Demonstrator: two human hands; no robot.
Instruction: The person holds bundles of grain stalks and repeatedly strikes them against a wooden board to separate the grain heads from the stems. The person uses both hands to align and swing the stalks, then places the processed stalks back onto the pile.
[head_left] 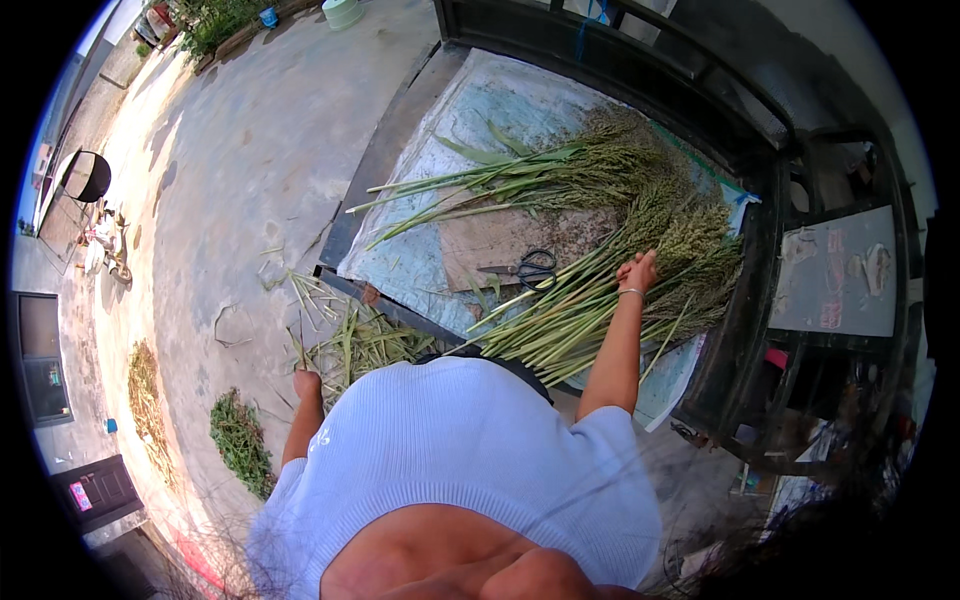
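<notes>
Green grain stalks with bushy seed heads [590, 300] are lying in a thick bundle on the pale blue sheet-covered tabletop [420, 260], their long axis running from cut ends near the person's body up and away to the right, where the heads are fanning out. The right hand [637, 272] is resting on top of this bundle about midway along it, its fingers curled down into the stalks and seemingly gripping a few. The left hand [306, 384] is hanging low beside the body, well apart from the bundle, over loose green leaf trimmings on the concrete floor [360, 345]; whether its fingers are closed cannot be told. Black-handled scissors [530, 270] are lying just left of the bundle. A second sheaf of the same stalks [520, 175] is lying farther back. Dark metal frame [745, 270] is hemming the heads on the right, leaving open room to the left.
</notes>
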